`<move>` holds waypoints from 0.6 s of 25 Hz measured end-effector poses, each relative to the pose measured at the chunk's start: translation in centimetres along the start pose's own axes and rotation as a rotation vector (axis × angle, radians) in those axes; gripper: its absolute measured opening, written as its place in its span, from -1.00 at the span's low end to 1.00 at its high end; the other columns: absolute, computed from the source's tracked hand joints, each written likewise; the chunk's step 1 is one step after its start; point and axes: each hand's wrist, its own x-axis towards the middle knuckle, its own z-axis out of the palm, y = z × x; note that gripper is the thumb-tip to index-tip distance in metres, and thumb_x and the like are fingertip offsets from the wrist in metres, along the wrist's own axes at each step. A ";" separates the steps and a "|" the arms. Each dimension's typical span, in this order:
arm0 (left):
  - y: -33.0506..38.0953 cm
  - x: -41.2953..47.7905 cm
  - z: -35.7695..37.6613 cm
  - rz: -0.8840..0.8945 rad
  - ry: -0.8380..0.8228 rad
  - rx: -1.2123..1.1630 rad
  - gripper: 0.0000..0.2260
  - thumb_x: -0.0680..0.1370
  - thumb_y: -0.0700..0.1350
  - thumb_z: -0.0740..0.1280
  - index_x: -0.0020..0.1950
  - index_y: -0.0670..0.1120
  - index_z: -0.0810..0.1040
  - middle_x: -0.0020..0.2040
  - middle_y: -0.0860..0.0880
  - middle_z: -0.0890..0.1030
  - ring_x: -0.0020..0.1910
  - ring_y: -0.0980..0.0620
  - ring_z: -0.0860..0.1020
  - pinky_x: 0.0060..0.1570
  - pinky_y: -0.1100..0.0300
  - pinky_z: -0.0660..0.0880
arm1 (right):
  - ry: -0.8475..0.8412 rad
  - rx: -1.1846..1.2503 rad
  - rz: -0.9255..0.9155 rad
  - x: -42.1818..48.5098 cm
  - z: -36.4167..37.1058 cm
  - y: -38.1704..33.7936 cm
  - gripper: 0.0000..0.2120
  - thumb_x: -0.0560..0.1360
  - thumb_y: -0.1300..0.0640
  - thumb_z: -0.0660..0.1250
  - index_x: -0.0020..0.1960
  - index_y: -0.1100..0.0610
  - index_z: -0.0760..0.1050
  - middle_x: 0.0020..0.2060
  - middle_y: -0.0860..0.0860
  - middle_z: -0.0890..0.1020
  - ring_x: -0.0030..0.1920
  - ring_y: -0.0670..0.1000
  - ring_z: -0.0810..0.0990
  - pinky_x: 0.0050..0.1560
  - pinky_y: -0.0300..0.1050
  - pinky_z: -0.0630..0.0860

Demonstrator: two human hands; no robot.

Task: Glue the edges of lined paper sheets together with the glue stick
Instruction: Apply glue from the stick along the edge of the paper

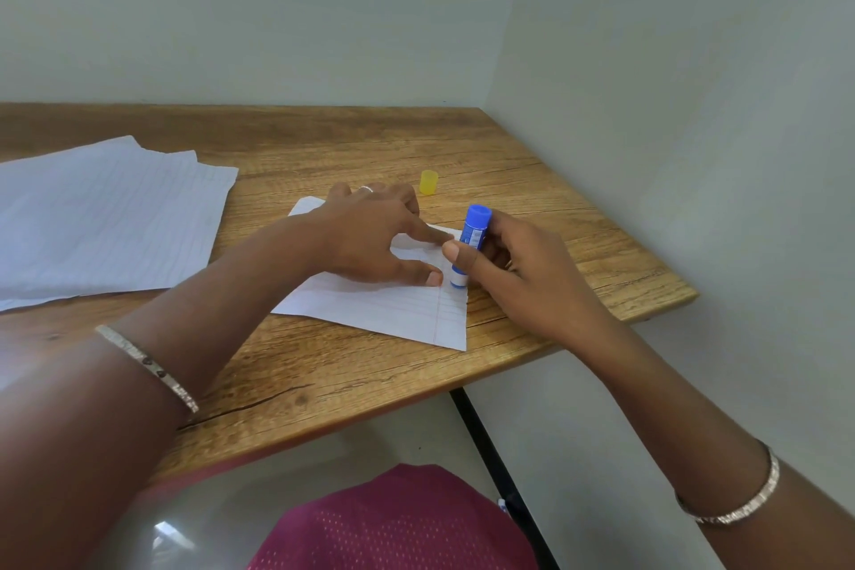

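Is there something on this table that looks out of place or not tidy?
Nothing serious. The yellow cap stands alone beyond the left hand, off the glue stick held by the right hand. The paper stack at left lies loosely fanned.

Both forearms bare, no sleeves in view. Left arm: thin silver-tone bangle (150, 367) w/ a textured, glittery face and a few small dark marks along it. Right arm: similar bangle (745, 505), same sparkly finish, narrow band. Left hand (370, 236) has a slim silver ring (366, 188) on one finger (which finger: can't tell). Lap at bottom centre covered in magenta mesh fabric (398, 528) w/ rows of tiny holes.
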 end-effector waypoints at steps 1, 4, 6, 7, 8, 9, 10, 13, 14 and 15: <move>0.0 0.0 0.0 0.000 0.001 -0.001 -0.48 0.45 0.43 0.19 0.41 0.38 0.36 0.14 0.12 0.32 0.17 0.03 0.34 0.24 -0.12 0.23 | -0.010 0.015 -0.012 -0.5 -0.1 -0.4 -0.78 0.60 -0.12 0.34 -0.05 0.03 0.55 -0.33 -0.08 0.57 -0.32 -0.16 0.49 -0.31 -0.32 0.39; -0.1 -0.1 0.0 -0.005 0.002 -0.015 -0.47 0.44 0.44 0.17 0.41 0.40 0.35 0.13 0.12 0.32 0.13 0.06 0.31 0.22 -0.10 0.20 | -0.073 0.091 -0.023 -1.7 -0.3 -1.2 -0.84 0.59 -0.10 0.37 0.02 -0.01 0.59 -0.27 -0.03 0.64 -0.30 -0.13 0.53 -0.28 -0.21 0.45; 0.0 -0.2 0.1 -0.008 0.001 -0.040 -0.46 0.43 0.44 0.19 0.40 0.40 0.36 0.12 0.13 0.33 0.12 0.07 0.31 0.22 -0.09 0.19 | -0.114 0.249 0.054 -2.1 -0.7 -1.7 -0.83 0.58 -0.05 0.39 0.03 0.04 0.63 -0.22 0.03 0.70 -0.29 -0.08 0.60 -0.23 -0.14 0.55; 0.0 -0.2 0.1 -0.010 0.003 -0.051 -0.47 0.43 0.43 0.21 0.40 0.40 0.36 0.12 0.14 0.34 0.11 0.07 0.30 0.23 -0.09 0.19 | -0.125 0.389 0.129 -2.1 -1.1 -1.8 -0.81 0.57 -0.02 0.40 0.03 0.10 0.64 -0.22 0.05 0.71 -0.30 -0.06 0.62 -0.23 -0.15 0.58; 0.0 -0.2 0.2 -0.010 0.007 -0.058 -0.47 0.43 0.43 0.22 0.40 0.40 0.36 0.12 0.14 0.34 0.10 0.08 0.30 0.24 -0.10 0.19 | -0.121 0.526 0.203 -1.8 -1.5 -1.7 -0.80 0.57 0.02 0.41 0.02 0.16 0.64 -0.24 0.08 0.71 -0.30 -0.05 0.62 -0.23 -0.15 0.57; 0.0 -0.2 0.1 -0.010 0.009 -0.060 -0.48 0.44 0.42 0.23 0.39 0.40 0.37 0.12 0.15 0.34 0.10 0.08 0.30 0.25 -0.10 0.19 | -0.106 0.645 0.262 -1.5 -2.0 -1.5 -0.80 0.55 0.05 0.43 -0.01 0.20 0.64 -0.26 0.10 0.70 -0.30 -0.03 0.62 -0.23 -0.15 0.56; 0.0 -0.2 0.1 -0.007 0.009 -0.062 -0.49 0.44 0.42 0.23 0.39 0.40 0.37 0.13 0.15 0.34 0.10 0.07 0.31 0.25 -0.09 0.18 | -0.086 0.749 0.311 -1.1 -2.5 -1.1 -0.82 0.51 0.07 0.46 -0.04 0.20 0.63 -0.25 0.12 0.70 -0.29 0.00 0.63 -0.22 -0.14 0.55; -0.3 -0.4 0.1 0.011 -0.004 -0.063 -0.53 0.46 0.40 0.24 0.38 0.43 0.36 0.14 0.16 0.33 0.13 0.07 0.32 0.27 -0.09 0.16 | -0.029 1.039 0.397 0.4 -3.5 0.3 -0.80 0.37 0.16 0.50 -0.05 0.16 0.58 -0.12 0.14 0.74 -0.16 0.04 0.71 -0.18 -0.17 0.60; -0.4 -0.5 0.0 0.017 -0.014 -0.064 -0.53 0.47 0.40 0.24 0.37 0.44 0.35 0.16 0.16 0.34 0.15 0.07 0.32 0.28 -0.09 0.16 | -0.004 1.086 0.405 1.0 -3.7 0.9 -0.80 0.39 0.20 0.49 -0.01 0.16 0.58 -0.06 0.12 0.75 -0.08 0.05 0.73 -0.13 -0.18 0.61; -0.6 -0.6 -0.1 0.024 -0.026 -0.066 -0.54 0.47 0.40 0.24 0.37 0.45 0.35 0.19 0.17 0.34 0.19 0.07 0.33 0.30 -0.08 0.15 | 0.020 1.100 0.407 1.6 -3.6 1.5 -0.80 0.43 0.24 0.47 0.05 0.17 0.59 0.00 0.09 0.75 0.00 0.04 0.73 -0.06 -0.16 0.62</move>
